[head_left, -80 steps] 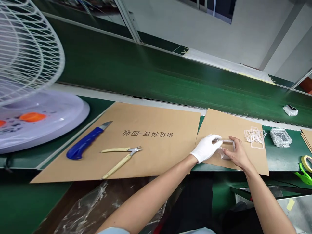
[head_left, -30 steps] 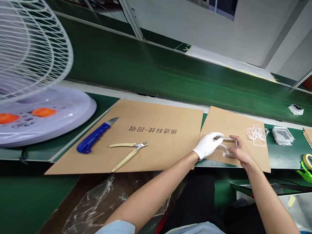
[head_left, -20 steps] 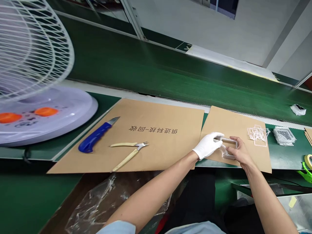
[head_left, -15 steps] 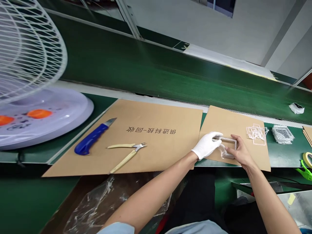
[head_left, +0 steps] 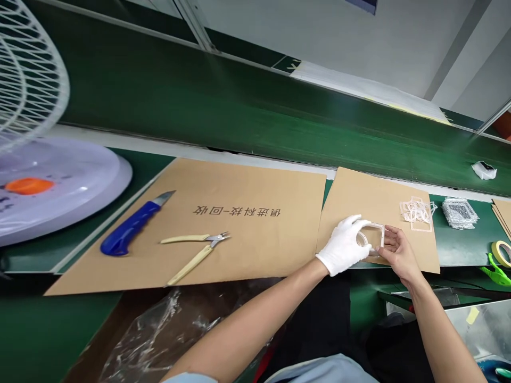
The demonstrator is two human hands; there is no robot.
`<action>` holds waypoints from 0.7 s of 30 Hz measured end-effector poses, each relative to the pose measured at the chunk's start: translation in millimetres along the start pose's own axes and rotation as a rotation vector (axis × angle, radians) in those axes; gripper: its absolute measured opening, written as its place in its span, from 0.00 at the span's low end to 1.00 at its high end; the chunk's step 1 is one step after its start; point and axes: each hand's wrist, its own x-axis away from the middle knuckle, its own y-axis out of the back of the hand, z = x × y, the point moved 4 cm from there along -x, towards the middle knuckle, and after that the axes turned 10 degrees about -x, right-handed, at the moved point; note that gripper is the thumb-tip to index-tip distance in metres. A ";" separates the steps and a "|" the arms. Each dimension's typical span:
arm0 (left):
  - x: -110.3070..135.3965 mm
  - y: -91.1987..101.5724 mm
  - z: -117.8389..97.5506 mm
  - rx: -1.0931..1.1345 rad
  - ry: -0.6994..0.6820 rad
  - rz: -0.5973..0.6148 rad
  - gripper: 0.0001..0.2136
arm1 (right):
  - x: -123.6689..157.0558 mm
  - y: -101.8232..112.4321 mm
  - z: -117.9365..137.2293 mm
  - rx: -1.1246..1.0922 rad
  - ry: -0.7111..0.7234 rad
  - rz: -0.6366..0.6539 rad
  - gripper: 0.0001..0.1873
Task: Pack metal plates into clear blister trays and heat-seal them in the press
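My left hand point(head_left: 345, 246), in a white glove, grips the left side of a clear plastic frame point(head_left: 375, 225). My bare right hand point(head_left: 398, 254) holds the same frame by its right edge, thumb and fingers pinched on it. The frame is squarish with an open middle and is held over the right cardboard sheet point(head_left: 359, 194). Part of it is hidden behind the gloved fingers. To the right of my hands, a loose heap of thin white frame-shaped pieces point(head_left: 419, 213) lies on the same sheet.
A stack of clear frames point(head_left: 460, 213) stands farther right, near yellow tape point(head_left: 501, 253) and a green-handled tool point(head_left: 496, 274). On the left cardboard sheet point(head_left: 247, 186) lie a blue-handled knife point(head_left: 131, 226) and cream-handled cutters point(head_left: 195, 252). A fan point(head_left: 75, 181) stands far left.
The view has shifted slightly, so the bench items sit farther left. Both hands have turned the clear frame, and my gloved hand now covers more of its left side.
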 end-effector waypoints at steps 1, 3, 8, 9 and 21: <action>-1.0 -1.3 -1.0 -0.022 0.005 -0.002 0.30 | -1.1 -0.3 -0.1 -0.002 -0.007 -0.014 0.41; -2.5 -3.3 -2.9 -0.063 0.034 -0.003 0.31 | -2.0 0.3 0.1 0.002 -0.024 -0.022 0.42; -1.7 -2.8 -5.6 -0.058 0.083 0.034 0.31 | -2.1 8.6 4.7 -0.015 -0.051 0.030 0.41; -1.0 -2.1 -5.3 -0.046 0.075 0.039 0.30 | -3.6 11.2 5.6 -0.028 -0.062 0.025 0.39; 1.8 -6.1 4.3 0.025 0.053 0.005 0.29 | -20.1 14.9 1.5 -0.030 -0.100 -0.065 0.34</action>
